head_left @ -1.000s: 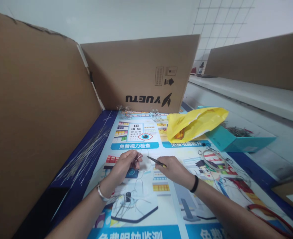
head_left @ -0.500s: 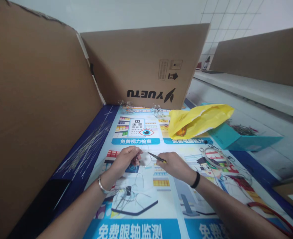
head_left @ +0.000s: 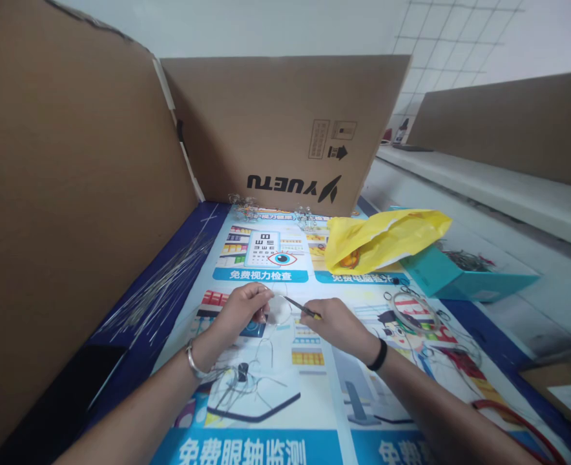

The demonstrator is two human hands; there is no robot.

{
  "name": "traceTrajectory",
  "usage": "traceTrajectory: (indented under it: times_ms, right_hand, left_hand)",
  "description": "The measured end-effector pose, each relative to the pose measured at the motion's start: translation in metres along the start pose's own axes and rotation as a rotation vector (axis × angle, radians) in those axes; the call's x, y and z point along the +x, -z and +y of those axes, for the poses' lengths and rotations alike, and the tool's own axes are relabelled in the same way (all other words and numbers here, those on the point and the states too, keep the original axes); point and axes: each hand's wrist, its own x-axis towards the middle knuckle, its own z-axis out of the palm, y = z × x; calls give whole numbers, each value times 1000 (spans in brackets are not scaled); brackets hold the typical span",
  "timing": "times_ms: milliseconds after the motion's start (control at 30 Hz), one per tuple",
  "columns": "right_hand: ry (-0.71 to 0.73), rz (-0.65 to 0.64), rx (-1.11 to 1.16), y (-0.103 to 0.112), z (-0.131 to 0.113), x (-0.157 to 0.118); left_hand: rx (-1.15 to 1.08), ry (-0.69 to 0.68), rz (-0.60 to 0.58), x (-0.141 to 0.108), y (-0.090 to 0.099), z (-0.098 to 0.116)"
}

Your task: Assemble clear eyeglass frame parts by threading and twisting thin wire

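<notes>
My left hand (head_left: 247,309) is closed in a pinch on a thin wire (head_left: 269,289), which is hard to follow against the printed sheet. Just right of those fingertips, a pale round shape with a thin ring-like outline (head_left: 280,311) shows. In my right hand (head_left: 336,326) are slim-nosed pliers (head_left: 301,305) with a yellow and black handle. Their dark tip points left, close to the ring's upper edge; whether it grips the wire is too small to tell. Below my hands lies a bunch of loose wires around a small black piece (head_left: 243,371).
Long straight wires (head_left: 162,290) lie at the left beside a cardboard wall (head_left: 72,161). Another cardboard panel (head_left: 266,123) stands behind. To the right are a yellow bag (head_left: 396,236), a turquoise box (head_left: 474,284) of metal pieces, a wire coil (head_left: 411,326) and a red cord (head_left: 508,413).
The view has shifted slightly. Both hands stay almost in place, with the pliers' tip still beside the ring and the left pinch kept.
</notes>
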Motion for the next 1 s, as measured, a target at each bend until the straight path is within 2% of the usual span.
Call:
traceTrajectory:
  times_ms: [100,367,500,633,733,833,1000]
  right_hand:
    - [-29,-12,-56,0,-3,0]
    - [-61,-67,-246,4,-6,-4]
    - [-61,-70,-319,13,-1,-6]
    - [39,-116,-445,13,-8,-14]
    - [160,-131,-515,3,-20,-25]
    - [234,-99,-553,-9,-30,-35]
    - [289,-37,-628,-21,-35,-43]
  left_hand:
    - [47,1,48,2,0,-1]
    - [195,-107,30,1,5,-5]
    - [220,-125,91,5,9,-8]
    - [270,-127,141,10,14,-13]
    - [485,-189,145,11,16,-16]
    - [703,-231,122,11,18,-15]
    - [843,-241,129,11,21,-14]
